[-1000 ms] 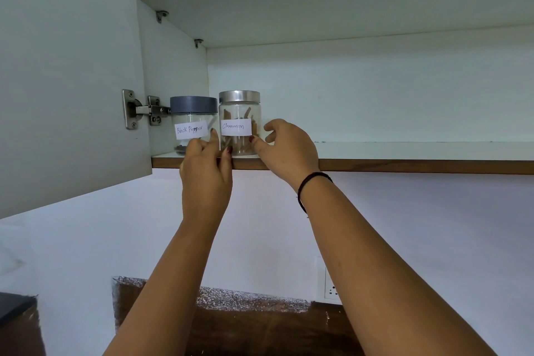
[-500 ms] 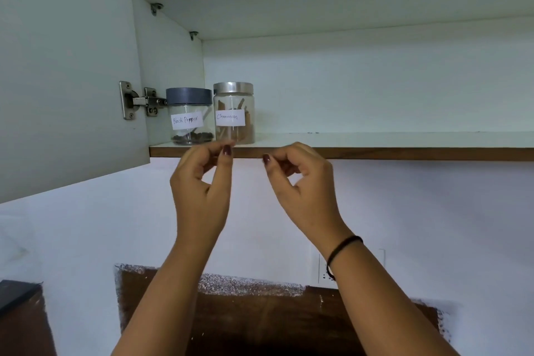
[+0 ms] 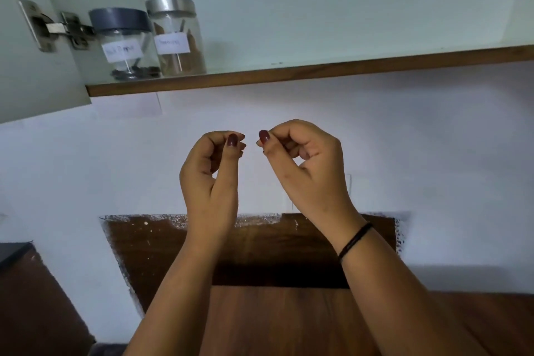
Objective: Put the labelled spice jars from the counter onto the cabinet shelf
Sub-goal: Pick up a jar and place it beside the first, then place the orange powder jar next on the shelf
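Shelved at 10 o'clock: grey-lidded clear glass jar (image 3: 127,46) and silver-lidded clear glass jar (image 3: 176,37) on wood-edged cabinet shelf (image 3: 318,71); left hand (image 3: 209,173) and right hand (image 3: 306,170) curled, empty. Further jars unseen.

**Blurred labels, cropped edges**

Up and to the left of the left hand (image 3: 209,170), the writing on the paper labels of the grey-lidded jar (image 3: 124,43) and the silver-lidded jar (image 3: 176,37) is smeared beyond reading. Farther left, the cabinet door (image 3: 29,81) runs off the left edge. The shelf (image 3: 318,71) above the right hand (image 3: 309,170) is cut by the right edge. Both forearms leave at the bottom edge, covering part of the desk (image 3: 274,324). Most fingertips on both hands curl out of sight.
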